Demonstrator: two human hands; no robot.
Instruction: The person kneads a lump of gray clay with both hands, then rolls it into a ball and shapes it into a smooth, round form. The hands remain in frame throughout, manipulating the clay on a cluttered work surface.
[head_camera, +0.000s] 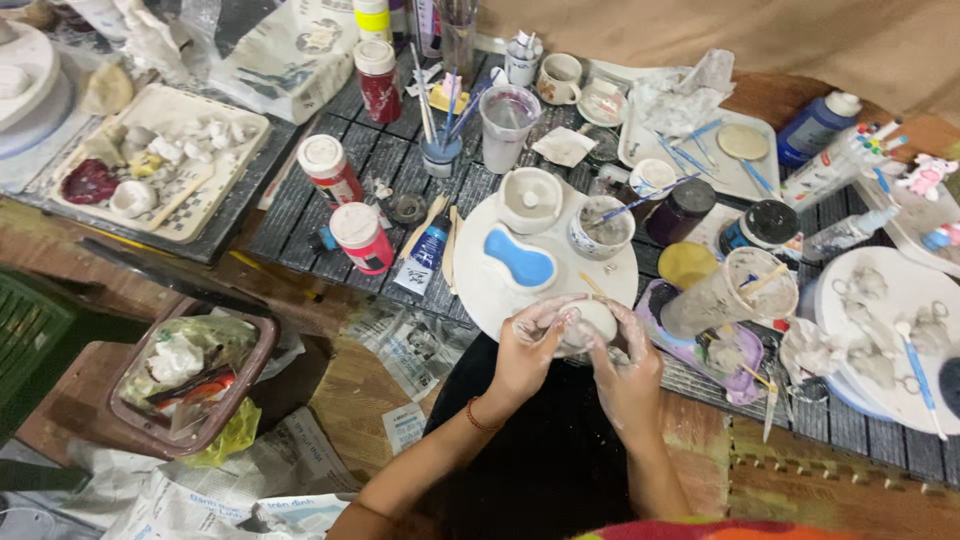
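From the head view, both hands are low in the middle, covered in pale wet clay; the left hand (528, 352) and the right hand (627, 372) each have a grip wrapped around a small white clay bowl (590, 322), one on each side, so both grips are closed on it; the bowl sits at the near edge of a round white board (480, 285) on the dark counter (300, 215); on that board there is a blue bean-shaped dish (519, 259), a white cup with a knob inside (530, 199) and a patterned cup of grey water with a brush in it (601, 229); to the left stand three red paint bottles with white caps (one is at (362, 238)); to the right a tipped plastic cup (728, 292) smeared with clay holds sticks; far left there is a tray of white clay bits (160, 160); a brown bin of scraps (190, 380) sits lower down, with newspaper (230, 500) on the floor.
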